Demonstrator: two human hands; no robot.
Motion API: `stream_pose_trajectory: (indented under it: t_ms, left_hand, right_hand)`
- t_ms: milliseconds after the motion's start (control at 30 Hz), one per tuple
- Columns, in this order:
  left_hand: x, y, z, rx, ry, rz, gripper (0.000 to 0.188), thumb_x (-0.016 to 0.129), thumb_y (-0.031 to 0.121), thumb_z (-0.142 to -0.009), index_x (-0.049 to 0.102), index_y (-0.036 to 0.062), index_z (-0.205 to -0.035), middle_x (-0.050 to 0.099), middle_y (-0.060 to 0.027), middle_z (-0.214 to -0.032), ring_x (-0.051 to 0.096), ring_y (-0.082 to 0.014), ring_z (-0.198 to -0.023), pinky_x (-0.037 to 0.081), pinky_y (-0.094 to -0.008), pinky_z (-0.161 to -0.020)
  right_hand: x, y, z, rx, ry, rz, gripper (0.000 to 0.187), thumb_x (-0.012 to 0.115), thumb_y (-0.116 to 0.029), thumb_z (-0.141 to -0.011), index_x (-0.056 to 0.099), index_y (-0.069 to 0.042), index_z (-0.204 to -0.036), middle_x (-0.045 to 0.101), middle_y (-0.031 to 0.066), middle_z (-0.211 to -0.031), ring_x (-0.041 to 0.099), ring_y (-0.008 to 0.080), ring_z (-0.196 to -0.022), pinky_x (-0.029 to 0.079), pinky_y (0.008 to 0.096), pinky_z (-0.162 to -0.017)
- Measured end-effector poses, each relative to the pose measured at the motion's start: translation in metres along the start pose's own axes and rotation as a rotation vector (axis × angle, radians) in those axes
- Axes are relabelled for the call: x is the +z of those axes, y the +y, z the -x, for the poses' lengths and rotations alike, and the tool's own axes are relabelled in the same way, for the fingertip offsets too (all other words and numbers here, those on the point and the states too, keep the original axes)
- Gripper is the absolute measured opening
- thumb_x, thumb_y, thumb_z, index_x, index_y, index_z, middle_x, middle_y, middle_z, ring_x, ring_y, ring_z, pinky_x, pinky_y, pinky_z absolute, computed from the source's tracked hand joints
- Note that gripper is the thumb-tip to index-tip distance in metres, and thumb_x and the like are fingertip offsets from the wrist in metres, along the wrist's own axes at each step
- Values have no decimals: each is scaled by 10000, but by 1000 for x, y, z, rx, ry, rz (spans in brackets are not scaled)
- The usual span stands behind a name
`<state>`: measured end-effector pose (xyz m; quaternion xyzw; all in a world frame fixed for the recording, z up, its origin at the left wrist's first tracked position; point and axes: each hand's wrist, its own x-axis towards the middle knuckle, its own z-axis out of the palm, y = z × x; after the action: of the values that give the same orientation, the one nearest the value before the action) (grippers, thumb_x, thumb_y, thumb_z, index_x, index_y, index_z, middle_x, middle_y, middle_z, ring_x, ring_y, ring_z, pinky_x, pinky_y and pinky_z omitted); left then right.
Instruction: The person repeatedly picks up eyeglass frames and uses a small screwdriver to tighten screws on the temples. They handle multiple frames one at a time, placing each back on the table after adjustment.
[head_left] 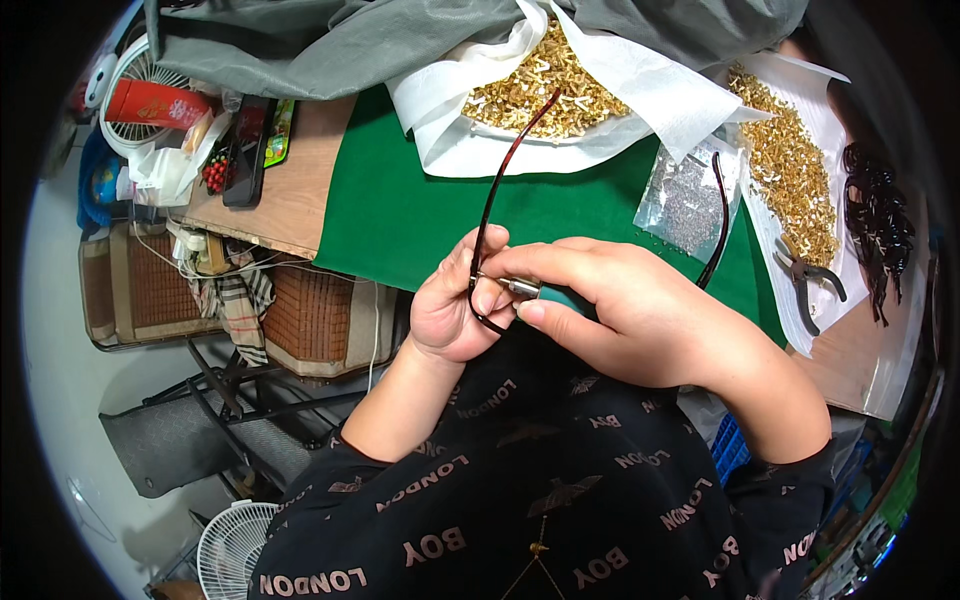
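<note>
My left hand (445, 315) pinches a dark eyeglass frame (488, 205) in front of my chest. One of its temples, dark reddish-brown, sticks up and away toward a gold heap. Between my right hand's (640, 310) thumb and fingers is a small screwdriver (521, 287) with a metal collar and a teal handle. Its tip points at the frame near my left fingertips; the exact contact point is too small to make out. Past my right knuckles a second dark temple (721, 215) rises, its lower end hidden, so I cannot tell whether it joins the same frame.
Small gold metal parts (545, 85) lie heaped on white paper, with another gold heap (795, 160) at right. A clear bag (690, 205) of tiny silver pieces rests on green cloth (385, 200). Pliers (800, 285), dark glossy pieces (880, 225) and a phone (247, 155) lie around.
</note>
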<state>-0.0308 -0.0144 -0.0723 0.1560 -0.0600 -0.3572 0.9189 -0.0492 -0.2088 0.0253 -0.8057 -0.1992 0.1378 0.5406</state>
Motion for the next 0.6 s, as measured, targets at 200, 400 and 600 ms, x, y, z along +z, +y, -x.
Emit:
stream_pose_trajectory:
  t_ms: [200,400,600]
  left_hand:
    - [1,2,-1,-30,23,-6,382,463,290,-998,498,24,-1270,556,-34,-686,499,-123,-635,440,-243,-566]
    - [4,3,-2,-63,57,-10,318,468,270,-992,531,44,-1207,535,-23,-687,511,-147,-649,443,-258,-561]
    - [11,1,7,-74,-8,-76,354,546,242,-952,557,-10,-1199,650,-87,-744,610,-156,-643,447,-243,-571]
  right_hand:
    - [2,-1,1,-106,46,342,229,629,-168,-817,610,-86,-1031,578,106,-765,625,289,-625,521,375,-558]
    - [6,-1,4,-224,70,652,414,644,-128,-744,565,-19,-1136,571,95,-799,623,241,-592,512,348,-507]
    - [2,-9,17,-293,62,684,425,637,-156,-789,554,-35,-1188,536,62,-820,578,198,-611,478,309,-495]
